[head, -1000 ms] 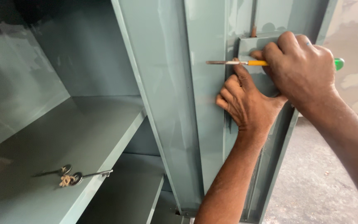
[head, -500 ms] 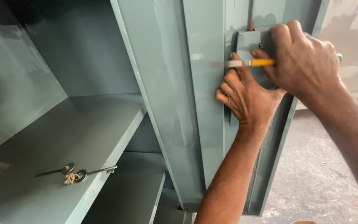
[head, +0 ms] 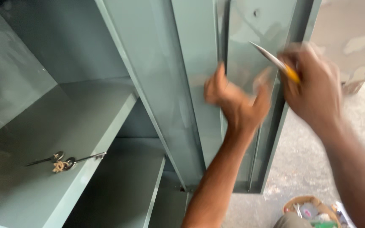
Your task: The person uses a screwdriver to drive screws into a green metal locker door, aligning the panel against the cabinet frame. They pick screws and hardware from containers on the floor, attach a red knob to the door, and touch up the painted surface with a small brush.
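My right hand (head: 313, 90), clenched on the yellow-handled screwdriver (head: 275, 63), has pulled its tip off the grey cabinet door (head: 250, 38) w/ my left hand (head: 237, 99) released & blurred, so the fastening work pauses.

No labels, signs or screens. One open brown bag (head: 311, 204) sits on the floor at bottom right, contents blurred.

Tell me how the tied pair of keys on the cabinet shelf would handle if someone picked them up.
The keys look like thin metal rods, so probably stiff and light. They seem joined by a knot of string, so lifting one would likely drag the other, dangling. Lying flat on the smooth painted shelf, they would probably slide rather than roll if pushed.
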